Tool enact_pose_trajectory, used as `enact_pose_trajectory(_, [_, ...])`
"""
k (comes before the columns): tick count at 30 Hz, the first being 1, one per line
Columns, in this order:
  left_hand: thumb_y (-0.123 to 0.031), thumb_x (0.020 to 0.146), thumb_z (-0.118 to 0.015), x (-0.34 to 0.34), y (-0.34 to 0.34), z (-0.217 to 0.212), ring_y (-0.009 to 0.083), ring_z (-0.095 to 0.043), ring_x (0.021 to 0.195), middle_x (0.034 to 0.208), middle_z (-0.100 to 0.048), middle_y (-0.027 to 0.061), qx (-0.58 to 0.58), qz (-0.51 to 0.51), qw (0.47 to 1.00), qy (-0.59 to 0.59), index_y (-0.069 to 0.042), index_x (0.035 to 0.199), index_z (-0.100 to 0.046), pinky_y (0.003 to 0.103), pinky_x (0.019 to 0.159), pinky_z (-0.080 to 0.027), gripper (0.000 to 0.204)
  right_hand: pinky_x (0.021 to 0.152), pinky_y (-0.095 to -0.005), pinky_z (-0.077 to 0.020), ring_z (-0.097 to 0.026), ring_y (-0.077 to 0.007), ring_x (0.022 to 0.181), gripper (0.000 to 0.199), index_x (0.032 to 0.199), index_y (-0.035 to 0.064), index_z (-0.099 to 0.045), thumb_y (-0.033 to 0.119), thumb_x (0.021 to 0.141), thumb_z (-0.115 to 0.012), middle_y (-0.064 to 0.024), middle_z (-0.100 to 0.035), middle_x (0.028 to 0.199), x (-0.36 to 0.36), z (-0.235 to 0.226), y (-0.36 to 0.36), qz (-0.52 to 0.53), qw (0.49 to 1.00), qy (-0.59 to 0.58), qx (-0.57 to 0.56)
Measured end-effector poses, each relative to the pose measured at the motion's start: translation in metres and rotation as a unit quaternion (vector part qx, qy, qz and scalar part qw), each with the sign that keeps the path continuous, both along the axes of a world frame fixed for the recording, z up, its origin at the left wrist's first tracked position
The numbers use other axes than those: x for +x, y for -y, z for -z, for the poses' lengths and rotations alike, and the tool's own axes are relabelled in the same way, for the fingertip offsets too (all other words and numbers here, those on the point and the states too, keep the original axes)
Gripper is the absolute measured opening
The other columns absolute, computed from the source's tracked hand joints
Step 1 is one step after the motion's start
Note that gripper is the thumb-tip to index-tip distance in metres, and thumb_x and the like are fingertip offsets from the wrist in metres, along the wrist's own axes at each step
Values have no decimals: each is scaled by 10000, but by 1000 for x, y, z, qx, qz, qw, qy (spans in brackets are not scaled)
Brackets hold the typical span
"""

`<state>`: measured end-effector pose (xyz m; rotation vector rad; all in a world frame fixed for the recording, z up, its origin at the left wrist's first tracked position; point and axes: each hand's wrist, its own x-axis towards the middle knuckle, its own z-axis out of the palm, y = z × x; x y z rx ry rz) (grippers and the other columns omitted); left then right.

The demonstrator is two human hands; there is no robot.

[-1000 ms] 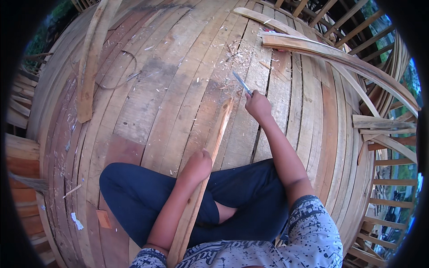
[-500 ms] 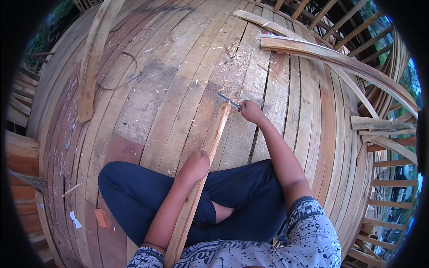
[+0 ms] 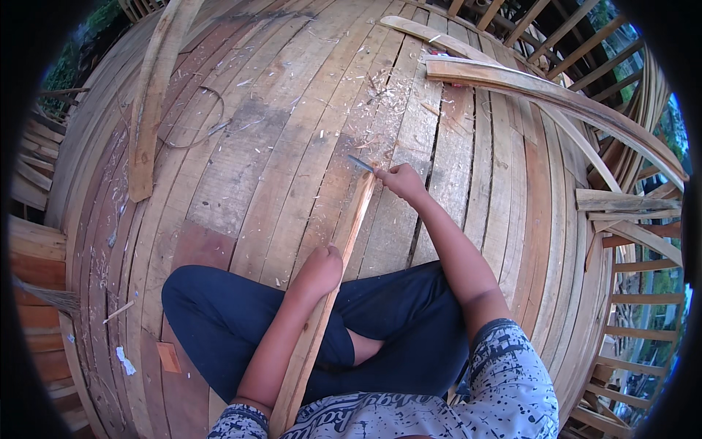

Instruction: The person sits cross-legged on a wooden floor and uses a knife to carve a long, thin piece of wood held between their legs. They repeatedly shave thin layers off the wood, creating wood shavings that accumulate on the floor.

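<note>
A long wooden strip (image 3: pixel 356 219) runs from my chest across my lap, its far end out over the plank floor. My left hand (image 3: pixel 322 269) is closed around it at about mid-length. At the far end my right hand (image 3: pixel 401 180) grips a knife (image 3: pixel 359 163), its blade pointing left across the tip of the strip. The handle is mostly hidden in my fist. Pale wood shavings (image 3: pixel 384 99) lie scattered on the floor beyond the tip.
Long boards (image 3: pixel 556 95) lie at the far right, and another board (image 3: pixel 148 124) rests at the far left. A thin loop of cord or strip (image 3: pixel 219 110) is on the floor. Slatted railing (image 3: pixel 643 333) borders the right side. A small reddish wood piece (image 3: pixel 169 357) lies near my left knee.
My right hand has moved slightly left with the knife, so the blade sits farther left over the strip's tip. My left hand and the strip have stayed in place.
</note>
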<state>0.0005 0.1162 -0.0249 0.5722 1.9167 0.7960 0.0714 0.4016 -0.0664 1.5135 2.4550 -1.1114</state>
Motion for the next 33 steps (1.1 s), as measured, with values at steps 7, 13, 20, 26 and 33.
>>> enact_pose_trajectory(7, [-295,1060,-274,0,0,12,403,-688,676,768,-631,309,22,37,997,-69,158,894,-599,476,722,-561,581,413,-298,-324,-445,-106,429,546,626,71,-632,547,887,-691,-2,-532,551,5,4,-25,166,950,-188,-187])
enact_pose_trajectory(13, [-246,1027,-310,0,1,3,565,-586,1044,1013,-599,441,10,3,1000,-9,184,1011,-631,517,983,-457,536,616,-400,-508,-645,-251,592,619,630,46,-669,634,821,-705,-120,-659,639,-2,-22,-18,130,982,-49,128])
enact_pose_trajectory(20, [-254,1037,-289,2,-1,-10,505,-673,896,904,-642,401,-4,-3,1000,23,177,1000,-628,507,907,-506,550,731,-426,-545,-708,-362,777,526,860,27,-747,546,858,-667,-199,-713,778,2,-17,-31,104,976,-85,171])
enact_pose_trajectory(26, [-325,1066,-263,5,0,-2,374,-664,608,767,-624,285,11,35,999,-19,138,906,-595,468,653,-564,592,691,-377,-511,-666,-262,696,333,1050,24,-722,316,905,-658,-152,-684,753,23,1,-45,57,961,-205,176])
enact_pose_trajectory(33, [-325,1055,-292,-7,19,-18,524,-645,950,959,-634,409,-7,-13,997,-77,199,1001,-612,516,941,-477,616,735,-403,-529,-682,-295,759,270,1039,36,-713,249,873,-693,-143,-689,807,30,-38,5,-83,966,-201,136])
